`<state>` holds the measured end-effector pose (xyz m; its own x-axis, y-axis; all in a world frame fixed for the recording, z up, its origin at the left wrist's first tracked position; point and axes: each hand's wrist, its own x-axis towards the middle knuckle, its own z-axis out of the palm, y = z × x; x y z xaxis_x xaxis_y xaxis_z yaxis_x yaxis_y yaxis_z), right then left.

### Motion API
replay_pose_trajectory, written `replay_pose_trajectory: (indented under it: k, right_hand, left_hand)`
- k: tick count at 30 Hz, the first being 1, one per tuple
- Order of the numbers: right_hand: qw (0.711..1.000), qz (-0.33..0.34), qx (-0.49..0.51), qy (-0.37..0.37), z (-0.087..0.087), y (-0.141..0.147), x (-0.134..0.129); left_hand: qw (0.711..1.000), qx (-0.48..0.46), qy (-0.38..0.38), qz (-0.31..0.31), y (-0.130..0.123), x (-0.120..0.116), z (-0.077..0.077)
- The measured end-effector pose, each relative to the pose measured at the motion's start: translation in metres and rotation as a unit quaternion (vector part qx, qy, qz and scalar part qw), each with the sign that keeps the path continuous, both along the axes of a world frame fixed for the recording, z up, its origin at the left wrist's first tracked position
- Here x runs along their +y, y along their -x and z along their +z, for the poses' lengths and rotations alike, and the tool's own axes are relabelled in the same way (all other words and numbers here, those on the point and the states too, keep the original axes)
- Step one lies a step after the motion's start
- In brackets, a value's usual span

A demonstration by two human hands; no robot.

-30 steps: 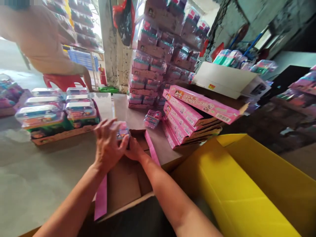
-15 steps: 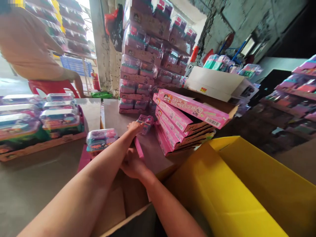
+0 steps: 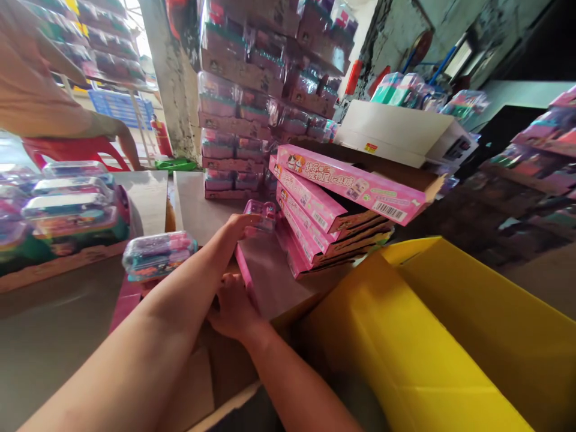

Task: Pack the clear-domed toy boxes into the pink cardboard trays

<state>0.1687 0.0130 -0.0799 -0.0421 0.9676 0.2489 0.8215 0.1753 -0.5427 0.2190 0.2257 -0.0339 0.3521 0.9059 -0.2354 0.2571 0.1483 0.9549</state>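
My left hand (image 3: 243,228) reaches forward across the table, its fingers closed on a small pink pack in clear plastic (image 3: 261,209). Nearer to me, below it, my right hand (image 3: 234,309) is curled beside the pink rim of a display tray (image 3: 245,275). What its fingers hold, if anything, is hidden. A clear-wrapped pack with teal and pink parts (image 3: 158,255) sits at the tray's left, partly behind my left forearm. The tray's inside is mostly covered by my arms.
Flat pink printed cartons (image 3: 351,183) are stacked just right of my left hand. A yellow box (image 3: 432,336) stands open at right front. Filled trays (image 3: 76,210) lie at left; wrapped packs (image 3: 243,102) tower behind. A person (image 3: 40,78) sits at far left.
The view has turned slightly, so most things sit further left. My left hand stays at the pink pack; my right hand stays curled by the tray rim.
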Motion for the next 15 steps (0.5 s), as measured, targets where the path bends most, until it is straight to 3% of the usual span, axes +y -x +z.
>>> replay_pose_trajectory:
  k: [4, 6, 8, 10, 12, 13, 15]
  right_hand:
    - [0.999, -0.009, 0.051, 0.011, 0.007, -0.001, -0.003]
    - [0.995, 0.004, 0.099, -0.01, 0.02, -0.003, -0.01]
    - [0.988, 0.021, 0.134, -0.08, 0.042, -0.008, -0.022]
    - [0.974, 0.001, 0.13, -0.184, 0.07, -0.019, -0.036]
    - [0.952, -0.062, 0.094, -0.283, 0.096, -0.035, -0.048]
    - [0.94, -0.096, 0.077, -0.317, 0.105, -0.043, -0.051]
    - [0.926, -0.136, 0.076, -0.343, 0.115, -0.059, -0.053]
  left_hand:
    - [0.995, 0.098, -0.024, 0.008, -0.004, -0.013, 0.034]
    - [0.989, 0.132, -0.066, 0.01, 0.001, -0.02, 0.063]
    - [0.976, 0.163, -0.14, -0.017, 0.014, -0.031, 0.098]
    - [0.936, 0.214, -0.264, -0.095, 0.034, -0.048, 0.134]
    - [0.862, 0.269, -0.386, -0.19, 0.058, -0.07, 0.166]
    - [0.827, 0.288, -0.425, -0.228, 0.071, -0.082, 0.179]
    - [0.793, 0.301, -0.452, -0.278, 0.094, -0.107, 0.196]
